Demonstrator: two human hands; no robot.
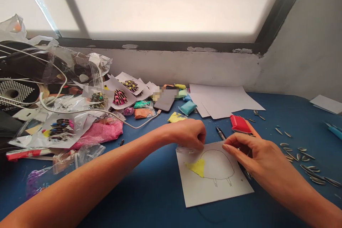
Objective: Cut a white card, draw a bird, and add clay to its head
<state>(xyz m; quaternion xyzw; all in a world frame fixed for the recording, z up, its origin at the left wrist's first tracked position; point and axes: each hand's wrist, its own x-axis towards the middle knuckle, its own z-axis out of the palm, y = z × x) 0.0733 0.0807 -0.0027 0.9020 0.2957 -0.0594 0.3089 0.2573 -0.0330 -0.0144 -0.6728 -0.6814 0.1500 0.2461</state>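
Observation:
A white card [192,192] lies on the blue table, bearing a pen-drawn rounded animal outline with short legs. Yellow clay [197,167] is spread over the pointed head part at the outline's left. At the card's upper left my left hand [190,132] is closed, knuckles up, its fingertips hidden; a bit of clear plastic [187,150] shows under it. My right hand [251,151] is closed at the card's upper right edge, thumb and forefinger tips together; whatever they pinch is hidden. A black pen [220,133] lies just beyond the card, partly behind that hand.
Sunflower seeds [315,178] are scattered at the right. A red clay packet [240,124], blue packet [187,107] and yellow packet [176,117] lie behind my hands, near white sheets [221,98] and a phone [165,100]. A white cable [107,111] crosses the cluttered left side.

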